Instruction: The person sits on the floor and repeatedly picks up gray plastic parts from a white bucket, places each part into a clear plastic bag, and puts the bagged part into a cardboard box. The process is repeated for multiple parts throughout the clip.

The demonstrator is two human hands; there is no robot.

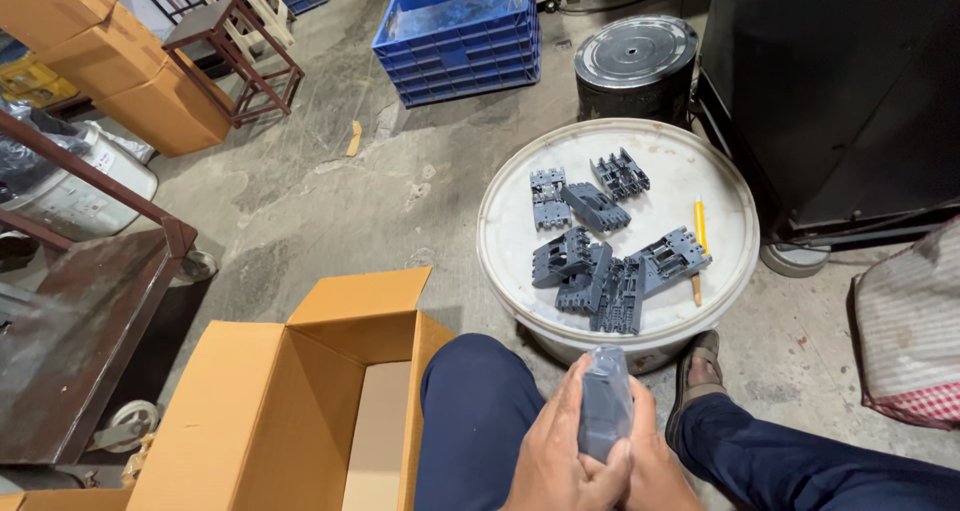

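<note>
7 grey plastic parts (600, 261) on the lid — 1 more in hand (604, 403); 2 blue crates (462, 37).

A factory workshop: stained concrete floor (330, 201), blue plastic crate (460, 41), stacked cartons (110, 61).

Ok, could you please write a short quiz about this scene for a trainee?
1. True or false: both hands hold one grey plastic part in a clear bag.
2. Where do the other grey parts lie? A) in the cardboard box B) on the round white lid C) in the blue crate
3. Fill in: the open cardboard box stands beside the person's ____ knee.

Key: 1 true; 2 B, on the round white lid; 3 left knee.
</note>
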